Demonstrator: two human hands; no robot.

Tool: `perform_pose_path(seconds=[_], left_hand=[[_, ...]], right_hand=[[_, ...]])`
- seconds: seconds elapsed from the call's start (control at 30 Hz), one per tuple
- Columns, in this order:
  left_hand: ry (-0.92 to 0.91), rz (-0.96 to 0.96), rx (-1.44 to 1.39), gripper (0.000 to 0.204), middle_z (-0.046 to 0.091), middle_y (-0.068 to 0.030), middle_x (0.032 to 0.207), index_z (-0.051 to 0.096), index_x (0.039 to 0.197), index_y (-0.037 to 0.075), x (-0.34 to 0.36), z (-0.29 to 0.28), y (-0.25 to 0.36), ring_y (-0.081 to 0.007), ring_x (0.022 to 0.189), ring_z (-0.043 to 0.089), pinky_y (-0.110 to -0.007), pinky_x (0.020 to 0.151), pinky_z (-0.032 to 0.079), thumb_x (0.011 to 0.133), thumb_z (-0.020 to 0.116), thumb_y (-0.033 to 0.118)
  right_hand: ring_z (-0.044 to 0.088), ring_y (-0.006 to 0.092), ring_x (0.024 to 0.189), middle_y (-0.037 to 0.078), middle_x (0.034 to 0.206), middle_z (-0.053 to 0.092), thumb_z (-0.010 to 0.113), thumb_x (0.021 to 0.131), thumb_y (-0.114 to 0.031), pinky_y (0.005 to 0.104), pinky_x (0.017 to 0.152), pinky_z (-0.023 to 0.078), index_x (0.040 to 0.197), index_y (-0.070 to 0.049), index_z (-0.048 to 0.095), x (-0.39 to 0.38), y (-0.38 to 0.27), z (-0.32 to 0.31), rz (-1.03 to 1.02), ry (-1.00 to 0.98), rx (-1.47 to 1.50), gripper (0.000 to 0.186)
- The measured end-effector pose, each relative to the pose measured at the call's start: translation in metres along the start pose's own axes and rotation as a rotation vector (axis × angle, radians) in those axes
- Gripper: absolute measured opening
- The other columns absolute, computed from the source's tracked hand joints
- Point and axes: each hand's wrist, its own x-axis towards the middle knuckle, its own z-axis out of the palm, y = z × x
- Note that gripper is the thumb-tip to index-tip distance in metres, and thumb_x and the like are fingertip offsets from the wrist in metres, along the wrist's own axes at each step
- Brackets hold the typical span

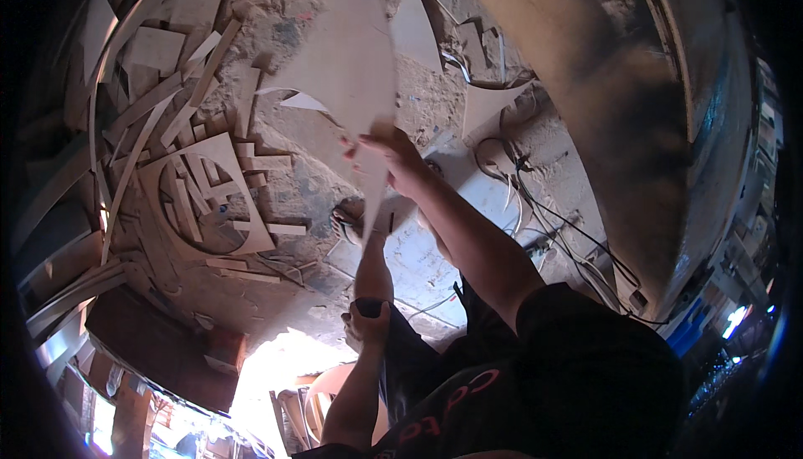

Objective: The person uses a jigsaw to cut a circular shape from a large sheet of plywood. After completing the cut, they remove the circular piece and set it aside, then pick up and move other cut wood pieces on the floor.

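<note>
My right hand (pixel 389 160) grips the edge of a long, pale, thin wooden board (pixel 355 62). The board stretches away from me over the floor, with a curved, pointed near end beside my leg. My left hand (pixel 366 322) is at my knee, fingers curled. A small dark patch (pixel 368 307) shows at this hand; whether it is a held thing or cloth, I cannot make out. My bare lower leg and sandalled foot (pixel 345 225) are just beyond it.
Wood offcuts (pixel 159 49) heap up on the left, with a board with a round cutout (pixel 251 208) among them. Black cables (pixel 569 237) lie at right, below a large curved panel (pixel 585 99). Sawdust covers the floor. A dark brown box-like piece (pixel 159 342) is at lower left.
</note>
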Motion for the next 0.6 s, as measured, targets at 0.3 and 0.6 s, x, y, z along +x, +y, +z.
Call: perform_pose_path(seconds=[0.3, 0.6], left_hand=[[0.065, 0.032, -0.194, 0.089, 0.06, -0.0214, 0.12, 0.055, 0.139, 0.014, 0.015, -0.015, -0.011, -0.0448, 0.108, 0.064, -0.056, 0.09, 0.053, 0.067, 0.082, 0.058], [0.149, 0.265, -0.308, 0.101, 0.052, -0.0256, 0.132, 0.041, 0.148, 0.001, 0.037, -0.009, -0.063, -0.0437, 0.123, 0.052, -0.053, 0.104, 0.045, 0.066, 0.087, 0.037]], right_hand=[[0.07, 0.0349, 0.106, 0.023, 0.109, 0.073, 0.079, 0.076, -0.053, 0.0438, 0.091, 0.057, 0.118, -0.005, 0.07, 0.154, 0.034, -0.182, 0.027, 0.7, -1.328, 0.065], [0.06, 0.0376, 0.121, 0.019, 0.131, 0.061, 0.075, 0.08, -0.054, 0.05, 0.101, 0.05, 0.143, -0.022, 0.047, 0.325, -0.002, -0.32, -0.147, 1.265, -1.612, 0.075]])
